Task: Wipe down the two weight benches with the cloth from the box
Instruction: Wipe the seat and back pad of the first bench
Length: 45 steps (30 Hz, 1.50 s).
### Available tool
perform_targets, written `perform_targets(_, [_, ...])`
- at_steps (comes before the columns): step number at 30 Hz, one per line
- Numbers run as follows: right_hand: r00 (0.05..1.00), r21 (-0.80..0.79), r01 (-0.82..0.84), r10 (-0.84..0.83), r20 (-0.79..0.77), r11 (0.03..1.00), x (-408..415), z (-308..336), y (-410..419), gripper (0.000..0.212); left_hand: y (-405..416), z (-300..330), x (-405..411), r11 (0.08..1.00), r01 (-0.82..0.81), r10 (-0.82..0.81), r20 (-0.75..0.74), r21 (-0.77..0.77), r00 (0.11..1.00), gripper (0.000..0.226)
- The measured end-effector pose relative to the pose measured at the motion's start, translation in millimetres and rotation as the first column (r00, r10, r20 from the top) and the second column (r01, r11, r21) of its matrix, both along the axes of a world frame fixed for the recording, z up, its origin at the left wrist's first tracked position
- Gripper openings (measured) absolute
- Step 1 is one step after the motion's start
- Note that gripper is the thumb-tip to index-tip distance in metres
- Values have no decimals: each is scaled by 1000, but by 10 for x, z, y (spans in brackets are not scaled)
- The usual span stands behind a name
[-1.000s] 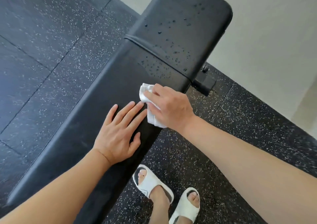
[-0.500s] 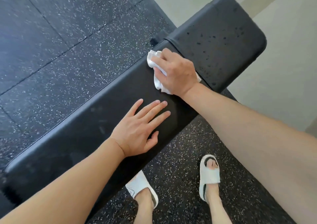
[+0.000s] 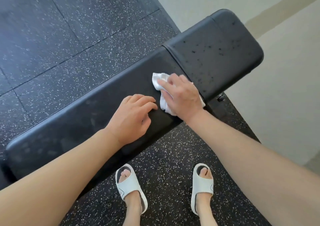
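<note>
Now one bench lies on speckled floor; right hand grips one cloth on it, left hand beside, fingers curled, empty; two slippers below.

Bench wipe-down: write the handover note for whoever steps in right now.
Right hand presses the white cloth onto the long pad of the weight bench, next to the seam with the short pad.
Left hand rests on the long pad beside the cloth, fingers curled, holding nothing.
Done: the long pad shows no droplets.
Left: the short pad is speckled with droplets and needs wiping. The second bench and the box are out of view.
</note>
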State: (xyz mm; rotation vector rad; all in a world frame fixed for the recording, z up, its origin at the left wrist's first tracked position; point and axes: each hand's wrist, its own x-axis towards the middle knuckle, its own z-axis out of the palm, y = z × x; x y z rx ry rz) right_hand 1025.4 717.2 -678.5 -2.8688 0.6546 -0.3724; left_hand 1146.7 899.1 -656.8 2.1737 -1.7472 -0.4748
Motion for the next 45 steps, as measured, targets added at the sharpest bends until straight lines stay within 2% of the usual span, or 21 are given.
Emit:
perform_targets(5, [998, 2, -45, 45, 35, 999, -510, -72, 31, 24, -399, 13, 164, 981, -186, 190, 91, -50, 977, 52])
perform_targets(8, [997, 32, -70, 69, 42, 997, -509, -66, -20, 21, -583, -104, 129, 957, -291, 289, 132, 0, 948, 53])
perform_targets(12, [992, 78, -111, 105, 75, 991, -245, -58, -141, 22, -572, -303, -59, 905, -424, 425, 106, -33, 899, 55])
perform_targets(17, [990, 175, -51, 28, 135, 983, 580, -44, -349, 23, -569, -416, -21, 898, -433, 440, 125, -83, 889, 58])
perform_targets(20, [989, 200, -81, 55, 135, 976, 1023, -60, -503, 24, -588, -457, -28, 893, -439, 449, 131, -101, 884, 59])
perform_targets(24, [987, 187, -130, 110, 114, 974, 1181, -101, -606, 27, -581, -465, -19, 887, -448, 460, 143, -109, 876, 59])
perform_targets(27, [980, 213, -141, 106, 167, 967, 1045, -82, -577, 22, -595, -456, -41, 892, -440, 451, 145, -101, 881, 60])
perform_targets(30, [978, 236, -82, 32, 207, 968, 627, -98, -419, 20, -598, -454, -25, 895, -438, 446, 154, -87, 882, 62])
perform_targets(34, [980, 223, -88, 45, 193, 971, -279, -125, -241, 23, -595, -452, -33, 898, -432, 441, 173, -86, 881, 61])
perform_targets(37, [980, 219, -93, 51, 192, 971, -482, -164, -251, 20, -604, -459, -25, 899, -430, 438, 186, -80, 880, 60])
perform_targets(40, [980, 181, -74, 39, 193, 981, -87, -146, -376, 11, -591, -472, -22, 901, -427, 433, 189, -72, 881, 61])
perform_targets(45, [982, 186, -45, 9, 188, 981, 986, -102, -589, 21, -598, -488, -14, 901, -427, 434, 202, -79, 878, 61])
